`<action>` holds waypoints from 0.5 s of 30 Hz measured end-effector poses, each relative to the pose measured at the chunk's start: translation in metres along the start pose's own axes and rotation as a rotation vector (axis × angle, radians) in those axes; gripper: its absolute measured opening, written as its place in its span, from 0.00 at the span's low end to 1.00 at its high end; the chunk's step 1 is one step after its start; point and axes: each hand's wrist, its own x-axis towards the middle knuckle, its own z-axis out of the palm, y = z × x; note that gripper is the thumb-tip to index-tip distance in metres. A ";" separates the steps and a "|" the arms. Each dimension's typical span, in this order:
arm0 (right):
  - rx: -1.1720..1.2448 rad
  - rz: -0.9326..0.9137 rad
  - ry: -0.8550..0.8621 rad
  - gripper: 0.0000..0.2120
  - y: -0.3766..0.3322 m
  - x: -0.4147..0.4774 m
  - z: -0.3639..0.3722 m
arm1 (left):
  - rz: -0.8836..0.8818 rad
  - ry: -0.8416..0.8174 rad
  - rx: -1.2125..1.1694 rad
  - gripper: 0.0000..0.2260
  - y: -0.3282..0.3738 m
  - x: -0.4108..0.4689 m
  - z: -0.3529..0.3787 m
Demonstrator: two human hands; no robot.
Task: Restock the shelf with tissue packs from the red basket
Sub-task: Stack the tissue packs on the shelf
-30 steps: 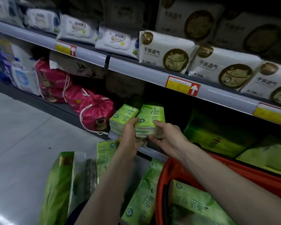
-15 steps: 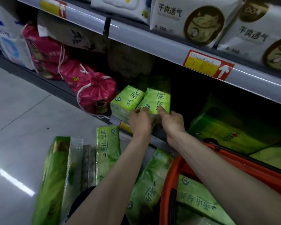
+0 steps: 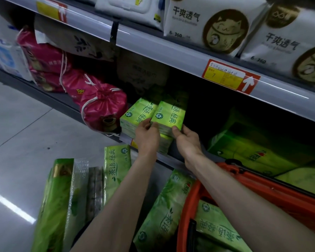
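A green tissue pack (image 3: 169, 116) sits at the front of the bottom shelf (image 3: 173, 160), on top of another green pack. My left hand (image 3: 147, 136) grips its left front corner and my right hand (image 3: 186, 139) grips its right front corner. A second green stack (image 3: 136, 115) stands just to its left, touching it. The red basket (image 3: 244, 180) is at the lower right, holding more green packs (image 3: 218, 231).
Pink drawstring bags (image 3: 103, 108) crowd the shelf to the left of the green stacks. Larger green packs (image 3: 253, 144) lie on the shelf to the right. Several green packs (image 3: 115, 168) stand on the floor below. The upper shelf rail (image 3: 171, 57) with price tags overhangs.
Both hands have carried the green pack forward and set it down deeper on the bottom shelf beside the other stack. The camera has moved closer to the shelf.
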 end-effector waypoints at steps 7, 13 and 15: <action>-0.055 -0.043 -0.007 0.30 -0.012 -0.018 0.000 | 0.024 -0.103 0.009 0.23 0.004 -0.004 -0.014; -0.199 -0.039 0.021 0.29 -0.016 -0.029 -0.007 | 0.106 -0.198 0.187 0.25 0.000 -0.006 -0.031; -0.218 -0.039 0.011 0.29 -0.016 -0.030 -0.007 | 0.093 -0.244 0.188 0.27 0.001 -0.005 -0.034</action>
